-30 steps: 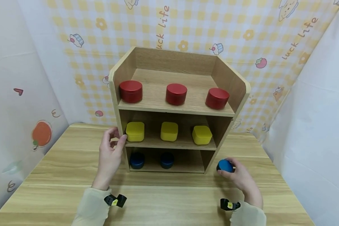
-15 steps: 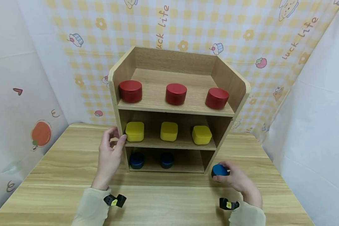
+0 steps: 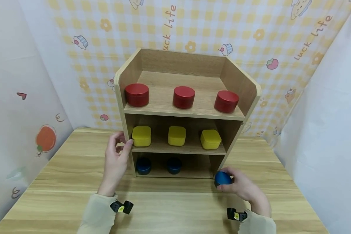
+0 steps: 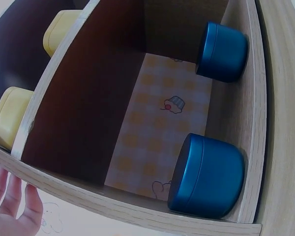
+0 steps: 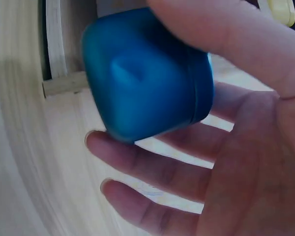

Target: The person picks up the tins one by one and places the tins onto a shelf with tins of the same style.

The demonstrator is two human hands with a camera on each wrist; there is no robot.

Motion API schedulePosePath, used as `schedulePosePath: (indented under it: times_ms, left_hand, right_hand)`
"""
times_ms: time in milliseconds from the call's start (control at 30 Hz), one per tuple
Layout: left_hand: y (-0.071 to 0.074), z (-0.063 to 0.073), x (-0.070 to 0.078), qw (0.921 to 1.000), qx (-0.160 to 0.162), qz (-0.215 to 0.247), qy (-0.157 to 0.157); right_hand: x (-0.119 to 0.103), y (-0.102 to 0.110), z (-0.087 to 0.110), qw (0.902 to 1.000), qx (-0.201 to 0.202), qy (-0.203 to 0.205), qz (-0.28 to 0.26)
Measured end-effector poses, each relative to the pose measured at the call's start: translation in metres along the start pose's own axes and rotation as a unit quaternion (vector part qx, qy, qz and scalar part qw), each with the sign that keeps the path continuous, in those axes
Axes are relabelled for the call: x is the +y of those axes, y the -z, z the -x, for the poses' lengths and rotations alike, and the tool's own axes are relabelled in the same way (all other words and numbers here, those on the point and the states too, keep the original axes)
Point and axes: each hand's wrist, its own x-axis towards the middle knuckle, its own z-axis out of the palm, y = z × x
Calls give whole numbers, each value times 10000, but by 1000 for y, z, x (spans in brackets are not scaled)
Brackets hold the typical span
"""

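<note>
A small blue lidded tin (image 3: 222, 179) with rounded sides is in my right hand (image 3: 245, 187), pinched between thumb and fingers. It overlaps the lower right front corner of the wooden shelf unit (image 3: 175, 113) in the head view. Up close in the right wrist view, the tin (image 5: 142, 78) is tilted, thumb over it and fingers beneath. My left hand (image 3: 115, 162) grips the left side panel, thumb at its front edge and fingers on the outer face. Two more blue tins, one at the left (image 3: 143, 165) and one mid-shelf (image 3: 174, 165), stand on the bottom shelf.
Three red round tins (image 3: 184, 97) stand along the top shelf. Three yellow rounded-square tins (image 3: 176, 136) line the middle one. The unit stands on a wood-grain table (image 3: 172, 208), before a checked cloth backdrop (image 3: 207, 26); white cloth walls (image 3: 324, 107) flank both sides.
My right hand has moved left with the blue tin, from beside the shelf unit to its lower right corner, tilting the tin. My left hand keeps its place on the side panel.
</note>
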Motion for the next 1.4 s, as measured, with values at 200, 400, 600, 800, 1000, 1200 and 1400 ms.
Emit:
schedulePosePath:
  times_ms: [200,400,600,800,1000,1200,1400]
  left_hand:
    - [-1,0,-1,10000,42,-68,-9]
    - [-1,-2,-22,9999,14,-20,104]
    - [1,-4,-39,10000,24,-22,61]
    - [-1,-2,-17,9999,52,-42,79]
    - [-1,0,-4,10000,35,-61,56]
    - [-1,2,-1,9999,18,-84,93]
    - [-1,1,2,10000,22,-70,17]
  right_hand:
    - [-6,-8,-1,9995,121,241,178]
    - [-16,-18,-3,9987,304,329,249]
    - [-28,-30,-9,9965,608,250,519]
    - [-36,-44,-19,9897,1069,448,841]
    - [-34,-56,-29,9854,1383,648,758]
    - [-30,-65,-35,9866,1438,494,595]
    - [-26,-70,-45,9844,1664,376,432]
